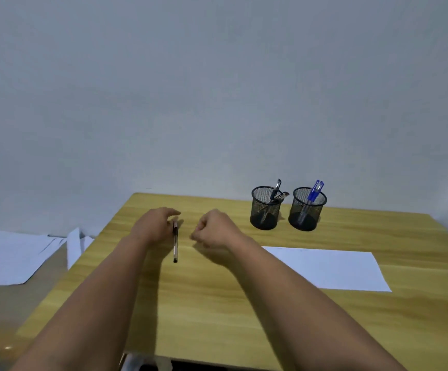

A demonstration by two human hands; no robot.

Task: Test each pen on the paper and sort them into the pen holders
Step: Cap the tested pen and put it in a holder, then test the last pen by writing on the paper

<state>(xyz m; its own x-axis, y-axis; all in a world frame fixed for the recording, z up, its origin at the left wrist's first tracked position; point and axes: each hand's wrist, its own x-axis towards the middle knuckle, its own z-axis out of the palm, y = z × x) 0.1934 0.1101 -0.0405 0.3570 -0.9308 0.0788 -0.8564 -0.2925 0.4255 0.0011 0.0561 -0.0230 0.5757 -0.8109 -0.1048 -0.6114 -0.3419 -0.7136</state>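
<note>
Gleaming slim pen [175, 241] beside wire-mesh cups [265, 208]

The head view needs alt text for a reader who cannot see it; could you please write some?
Two bare hands, left and right, hover over a wooden table beside a loose pen. Behind stand two mesh pen holders with pens, and a white paper lies at right.
</note>
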